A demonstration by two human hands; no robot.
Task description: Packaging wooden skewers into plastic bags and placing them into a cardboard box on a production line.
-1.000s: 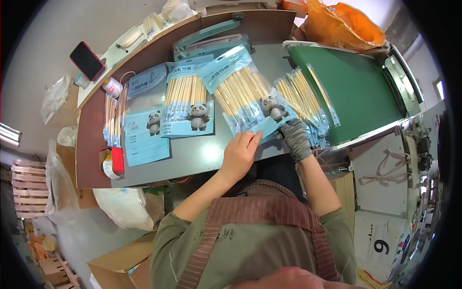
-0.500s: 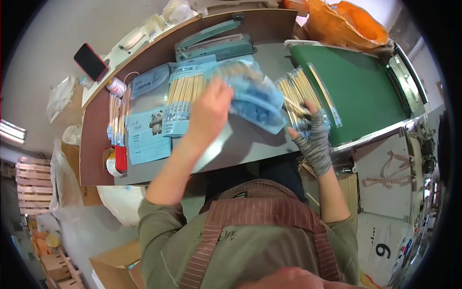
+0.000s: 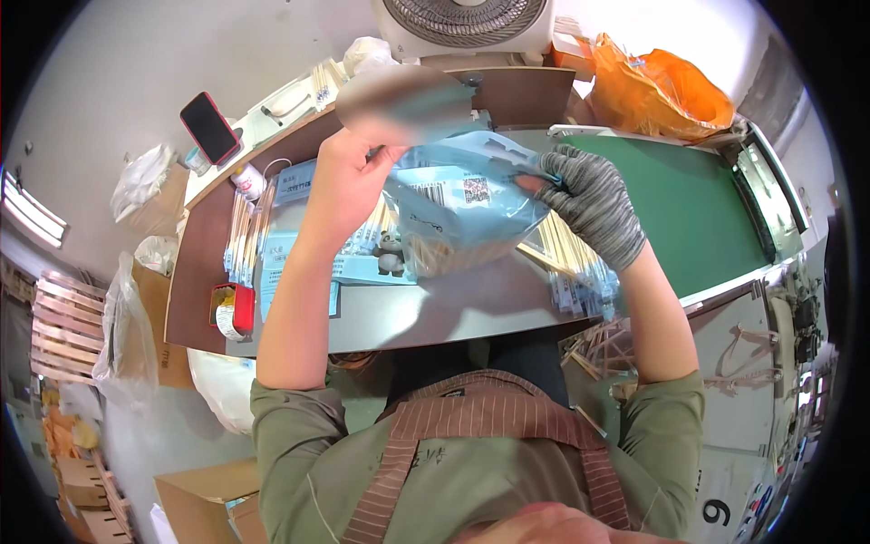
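A light blue plastic bag with printing and a square code hangs between my hands over the table; sticks show through its lower part. Bare, my left hand pinches the bag's upper left edge between thumb and fingers. My right hand, in a grey striped fingerless glove, grips the upper right edge. Below that glove lies a pile of wrapped chopsticks. Flat blue bags and more chopsticks lie to the left, partly covered by my left arm and the held bag.
A green board covers the table's right side. At the left edge are a red tape dispenser and more wrapped sticks. A phone stands on the back-left ledge. Behind are a fan and an orange sack.
My right hand has left the chopstick pile and now grips the bag's edge. The bag, blurred by motion before, is spread between both hands. The view has tilted up, bringing the fan in.
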